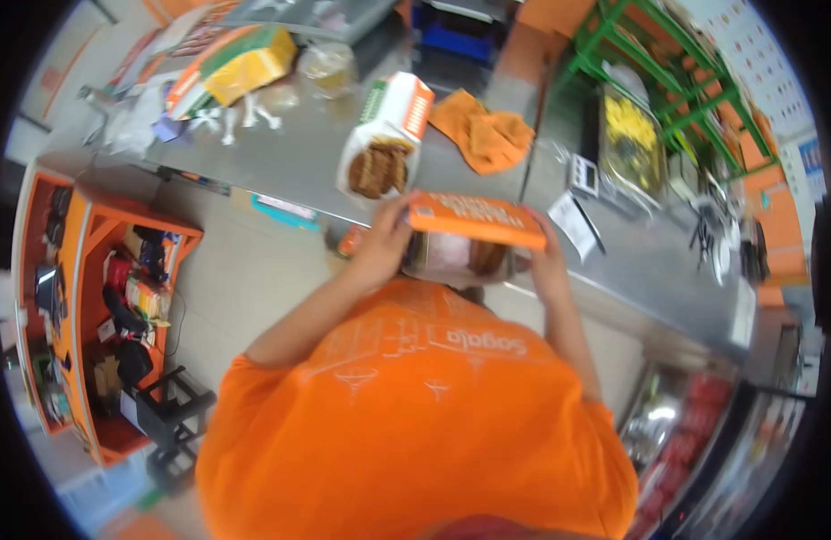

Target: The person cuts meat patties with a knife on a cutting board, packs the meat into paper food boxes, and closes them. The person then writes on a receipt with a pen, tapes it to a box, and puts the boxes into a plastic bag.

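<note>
In front of my orange shirt, both hands hold a takeaway food box with an orange printed cardboard top and a see-through side. Brownish and pale contents show dimly through that side. My left hand grips the box's left end, and my right hand grips its right end. Most of the fingers are hidden behind the box. Just beyond it on the steel counter lies a white, orange and green carton with brown fried-looking food at its near end. To the right of the carton is a crumpled orange cloth.
Packaging bags and a clear tub occupy the back left. A tray with yellow food stands beside a green rack at right. A paper and pen lie nearer. An orange shelf stands left; a dark stool sits below.
</note>
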Demonstrator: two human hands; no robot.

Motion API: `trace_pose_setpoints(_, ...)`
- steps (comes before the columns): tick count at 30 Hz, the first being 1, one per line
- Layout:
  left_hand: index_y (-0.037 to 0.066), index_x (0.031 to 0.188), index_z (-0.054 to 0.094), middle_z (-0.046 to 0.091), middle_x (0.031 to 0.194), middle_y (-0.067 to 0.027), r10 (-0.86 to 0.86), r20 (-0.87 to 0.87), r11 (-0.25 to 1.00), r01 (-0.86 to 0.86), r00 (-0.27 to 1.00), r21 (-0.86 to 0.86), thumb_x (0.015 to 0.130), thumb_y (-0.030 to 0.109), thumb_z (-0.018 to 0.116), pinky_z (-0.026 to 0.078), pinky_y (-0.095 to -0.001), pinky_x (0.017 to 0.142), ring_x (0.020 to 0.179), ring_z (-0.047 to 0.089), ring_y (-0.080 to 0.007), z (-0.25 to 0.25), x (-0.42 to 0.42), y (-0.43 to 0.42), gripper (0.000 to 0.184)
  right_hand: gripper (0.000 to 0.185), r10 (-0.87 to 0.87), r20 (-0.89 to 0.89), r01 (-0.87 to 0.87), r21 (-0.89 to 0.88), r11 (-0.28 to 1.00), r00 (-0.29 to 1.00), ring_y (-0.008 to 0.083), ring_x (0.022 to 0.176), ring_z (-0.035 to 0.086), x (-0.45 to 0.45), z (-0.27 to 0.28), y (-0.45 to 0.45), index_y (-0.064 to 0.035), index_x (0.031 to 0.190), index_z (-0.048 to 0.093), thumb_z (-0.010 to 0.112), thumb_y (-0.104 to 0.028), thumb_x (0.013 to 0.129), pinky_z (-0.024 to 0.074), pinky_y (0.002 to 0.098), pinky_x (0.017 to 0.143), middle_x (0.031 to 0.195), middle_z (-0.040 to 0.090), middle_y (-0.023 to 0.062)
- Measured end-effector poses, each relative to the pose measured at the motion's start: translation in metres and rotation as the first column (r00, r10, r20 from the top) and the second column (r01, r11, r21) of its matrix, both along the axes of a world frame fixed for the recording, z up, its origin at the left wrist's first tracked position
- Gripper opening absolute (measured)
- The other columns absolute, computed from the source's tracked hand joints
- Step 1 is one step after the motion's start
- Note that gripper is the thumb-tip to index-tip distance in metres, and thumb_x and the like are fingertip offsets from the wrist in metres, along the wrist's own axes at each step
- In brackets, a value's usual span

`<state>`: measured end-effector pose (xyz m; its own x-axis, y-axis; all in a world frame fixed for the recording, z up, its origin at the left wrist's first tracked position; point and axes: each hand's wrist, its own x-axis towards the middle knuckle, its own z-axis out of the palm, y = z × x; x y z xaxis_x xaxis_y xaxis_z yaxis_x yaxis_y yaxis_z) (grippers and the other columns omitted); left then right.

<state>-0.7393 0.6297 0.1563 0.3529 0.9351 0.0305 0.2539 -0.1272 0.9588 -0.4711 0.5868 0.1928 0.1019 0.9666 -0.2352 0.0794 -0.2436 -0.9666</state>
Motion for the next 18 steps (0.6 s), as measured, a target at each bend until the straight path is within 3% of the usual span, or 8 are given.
trace_pose_setpoints(5,0.008,0.135,0.036,0.038,0.133,-0.0142,0.022,0.219,0.970,0.032,0.976,-0.239,0.092,0.009,0.042,0.029,-0.0314,0.103,0.126,0.036,-0.0243,0.007,0.004,0.007,0.043,0.048,-0.068,-0.162,0.053,-0.091,0.994,0.984,0.0221,0.121,0.044,0.008,-0.014,0.002,-0.0091,0.134,0.039,0.055,-0.013,0.089,0.0458,0.0371,0.090,0.133,0.045,0.0089)
trace_pose_setpoints(7,0.008,0.136,0.034,0.037,0.135,-0.0134,-0.028,0.273,0.958,0.104,0.962,-0.268,0.091,0.007,0.042,0.029,-0.0311,0.103,0.127,0.035,-0.0235,0.001,-0.004,0.000,0.046,0.057,0.068,0.153,-0.113,0.313,0.943,0.986,0.0235,0.121,0.045,0.011,-0.046,-0.013,-0.0100,0.136,0.037,0.060,-0.007,0.084,0.0412,0.0385,0.096,0.133,0.045,0.0096)
trace_pose_setpoints(8,0.011,0.137,0.032,0.038,0.136,-0.0109,-0.085,0.246,0.963,0.143,0.965,-0.228,0.092,0.009,0.042,0.031,-0.0309,0.101,0.124,0.038,-0.0216,-0.008,-0.009,-0.004,0.047,0.070,0.110,0.038,-0.115,0.170,0.979,0.993,0.0252,0.126,0.040,0.012,-0.050,-0.024,-0.0106,0.140,0.030,0.065,-0.006,0.080,0.0356,0.0405,0.102,0.138,0.039,0.0114)
trace_pose_setpoints(11,0.015,0.140,0.028,0.035,0.139,-0.0119,-0.195,0.216,0.965,0.227,0.957,-0.130,0.090,0.013,0.047,0.031,-0.0336,0.101,0.125,0.038,-0.0226,-0.009,-0.019,-0.008,0.053,0.078,0.252,0.110,-0.264,0.124,0.956,0.962,0.0258,0.131,0.032,0.015,-0.035,-0.037,-0.0119,0.143,0.023,0.067,-0.010,0.079,0.0339,0.0420,0.103,0.143,0.030,0.0120)
trace_pose_setpoints(13,0.011,0.141,0.026,0.031,0.142,-0.0138,-0.247,-0.326,0.921,0.326,0.913,0.213,0.090,0.016,0.049,0.027,-0.0368,0.105,0.129,0.032,-0.0254,0.004,-0.025,-0.006,0.056,0.083,0.306,0.042,-0.309,0.124,0.943,0.951,0.0268,0.134,0.026,0.022,-0.041,-0.042,-0.0132,0.144,0.019,0.070,-0.012,0.078,0.0325,0.0437,0.104,0.145,0.025,0.0121)
trace_pose_setpoints(14,0.011,0.141,0.026,0.031,0.142,-0.0138,-0.245,-0.327,0.920,0.325,0.913,0.218,0.090,0.016,0.049,0.027,-0.0368,0.105,0.129,0.032,-0.0254,0.000,-0.024,-0.008,0.056,0.083,0.306,-0.027,-0.297,0.174,0.939,0.952,0.0270,0.134,0.026,0.022,-0.047,-0.048,-0.0129,0.143,0.020,0.070,-0.011,0.077,0.0342,0.0438,0.103,0.145,0.026,0.0122)
trace_pose_setpoints(16,0.005,0.139,0.027,0.027,0.143,-0.0170,-0.300,0.352,0.926,0.360,0.887,-0.117,0.088,0.018,0.054,0.024,-0.0391,0.106,0.132,0.028,-0.0277,-0.006,-0.016,-0.016,0.059,0.082,0.310,-0.093,-0.283,0.229,0.931,0.946,0.0273,0.134,0.025,0.020,-0.053,-0.048,-0.0126,0.143,0.021,0.070,-0.010,0.077,0.0359,0.0438,0.102,0.145,0.026,0.0124)
trace_pose_setpoints(18,0.003,0.137,0.028,0.029,0.141,-0.0186,-0.234,0.377,0.951,0.292,0.896,-0.104,0.087,0.019,0.055,0.025,-0.0389,0.106,0.131,0.030,-0.0284,-0.004,-0.003,-0.018,0.059,0.075,0.164,0.067,-0.176,0.240,0.955,0.984,0.0265,0.131,0.031,0.011,-0.058,-0.047,-0.0115,0.140,0.029,0.070,-0.012,0.078,0.0429,0.0401,0.097,0.143,0.030,0.0127)
